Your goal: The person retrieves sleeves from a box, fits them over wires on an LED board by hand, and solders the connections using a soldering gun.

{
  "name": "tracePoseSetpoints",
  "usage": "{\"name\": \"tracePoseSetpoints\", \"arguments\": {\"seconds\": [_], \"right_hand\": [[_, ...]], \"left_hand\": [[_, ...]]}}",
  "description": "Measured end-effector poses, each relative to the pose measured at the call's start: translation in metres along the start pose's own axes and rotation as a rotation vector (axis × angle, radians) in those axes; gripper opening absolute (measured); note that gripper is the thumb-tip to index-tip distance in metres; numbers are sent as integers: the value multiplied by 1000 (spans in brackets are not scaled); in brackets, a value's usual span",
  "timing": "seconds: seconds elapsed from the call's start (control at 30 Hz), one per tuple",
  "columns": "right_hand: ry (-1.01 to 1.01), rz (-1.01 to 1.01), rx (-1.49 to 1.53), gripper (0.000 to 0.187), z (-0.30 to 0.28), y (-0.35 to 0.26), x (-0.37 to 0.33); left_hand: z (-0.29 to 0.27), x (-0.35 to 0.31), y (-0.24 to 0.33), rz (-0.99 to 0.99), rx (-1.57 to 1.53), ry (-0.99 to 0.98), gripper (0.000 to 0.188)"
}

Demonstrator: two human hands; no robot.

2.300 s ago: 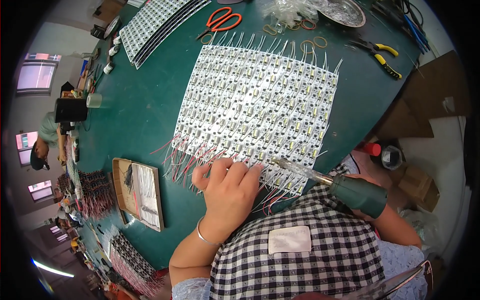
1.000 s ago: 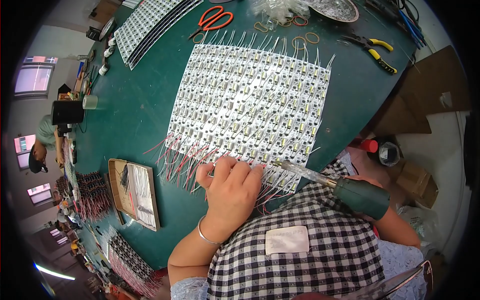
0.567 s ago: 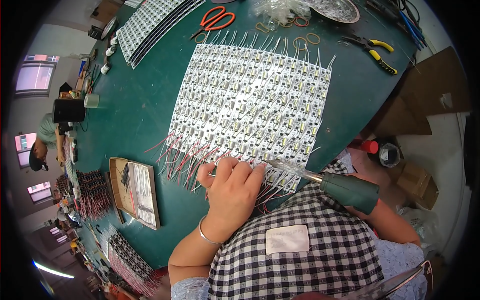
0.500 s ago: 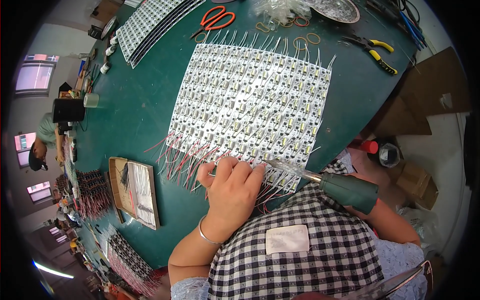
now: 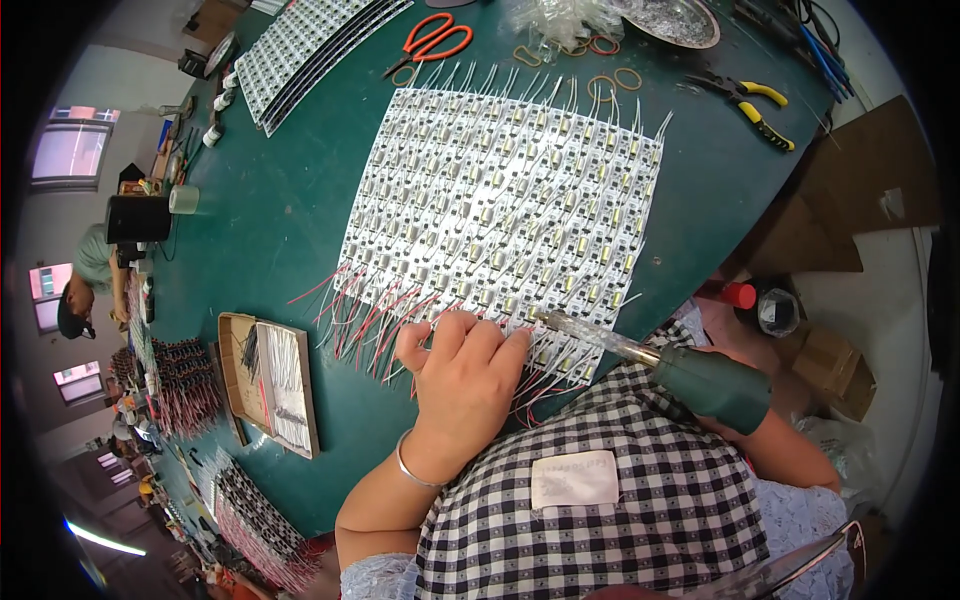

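A white sheet of joined circuit boards lies on the green table, with rows of small components, white wires along its far edge and red and white wires along its near edge. My left hand rests on the near edge among the wires, fingers closed; what they pinch is hidden. From the right, a soldering iron with a dark green handle and metal shaft points at the board beside my left fingertips. My right forearm reaches up to that handle; the handle covers the fingers of my right hand.
Left of the board stands an open cardboard box of cut white wires. Farther off lie orange-handled scissors, rubber bands, yellow-black pliers and stacked boards. A person works at the far left.
The soldering iron's handle has shifted slightly right and toward me, its tip staying near my left fingertips. My left hand and the board have hardly moved.
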State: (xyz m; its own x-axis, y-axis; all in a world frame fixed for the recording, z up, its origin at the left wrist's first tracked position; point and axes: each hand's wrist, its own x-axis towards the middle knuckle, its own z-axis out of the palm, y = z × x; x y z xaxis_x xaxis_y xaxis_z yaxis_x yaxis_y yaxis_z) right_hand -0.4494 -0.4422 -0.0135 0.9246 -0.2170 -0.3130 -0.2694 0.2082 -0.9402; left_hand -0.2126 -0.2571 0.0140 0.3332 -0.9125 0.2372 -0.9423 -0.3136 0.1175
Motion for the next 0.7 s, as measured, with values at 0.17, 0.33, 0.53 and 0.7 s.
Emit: {"name": "tracePoseSetpoints", "arguments": {"seconds": [0.17,0.33,0.53,0.7], "right_hand": [[-14,-278,-272,36,-3,2,-2],[-50,-75,172,50,-10,4,-7],[-37,-144,101,61,-6,7,-12],[-32,-170,66,62,-15,6,-19]], "left_hand": [[-1,0,1,9,10,-16,14],[-2,0,2,14,19,-18,14],[-1,-2,3,9,19,1,14],[-12,-2,16,1,32,71,17]]}}
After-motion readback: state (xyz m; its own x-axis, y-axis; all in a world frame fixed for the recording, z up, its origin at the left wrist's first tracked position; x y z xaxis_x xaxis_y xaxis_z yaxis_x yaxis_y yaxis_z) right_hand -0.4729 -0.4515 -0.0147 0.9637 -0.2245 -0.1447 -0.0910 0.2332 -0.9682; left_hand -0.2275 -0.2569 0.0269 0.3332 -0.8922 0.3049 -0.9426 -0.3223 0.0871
